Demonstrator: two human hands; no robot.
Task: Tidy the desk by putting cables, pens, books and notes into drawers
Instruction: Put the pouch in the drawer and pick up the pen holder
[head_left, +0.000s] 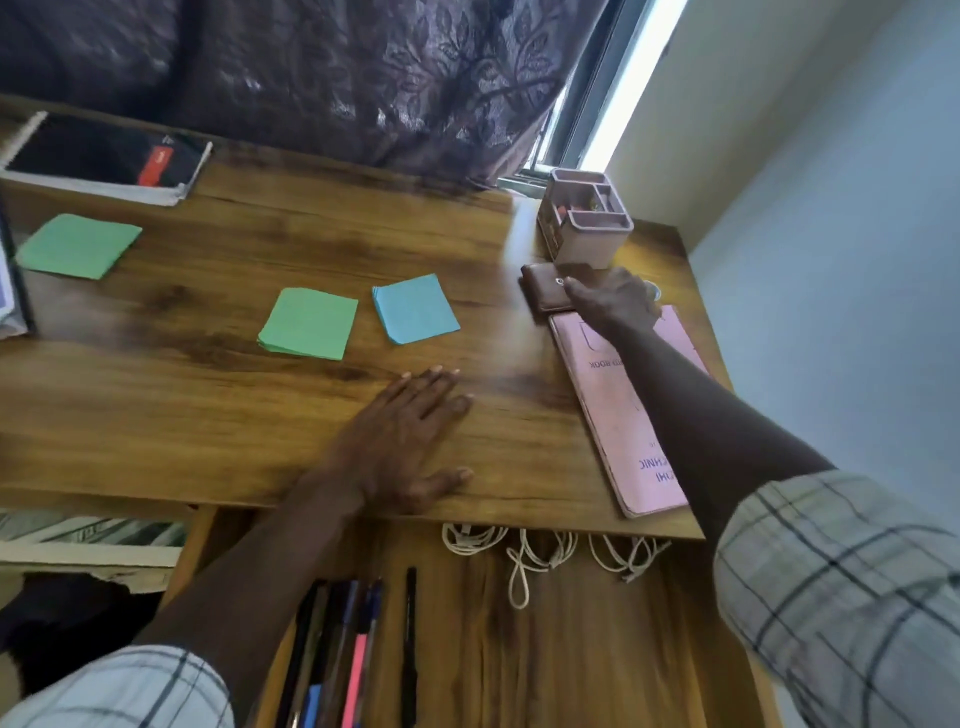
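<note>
While the drawer (519, 665) is standing open under the front edge of the desk (182, 415), we are reading the desktop from left to right.

1. At the rear left, a black book (104, 156) is lying flat. Just in front of it, a green pad of notes (78, 247) is lying well apart from both hands.
2. Toward the middle, a second green pad (309, 325) and a blue pad (415, 309) are lying side by side, near each other but not touching. None of these notes is in the drawer yet.
3. Inside the drawer, pens (337, 649) are lying lengthwise in a row at the left, which is leaving the rest of the floor free.
4. We are pressing our left hand (405, 436) flat on the desk near its front edge, fingers straight and spread, holding nothing. We judge that it is bracing us for the long reach.
5. White cables (545, 556) are lying coiled at the back of the drawer, partly hidden under the desk edge.
6. A brown wallet (543, 291) is lying just in front of a pen holder (584, 218).
7. We are stretching our right hand (613, 301) over the wallet and the far end of a pink book (613, 441). We cannot tell whether its fingers are gripping either item.
</note>
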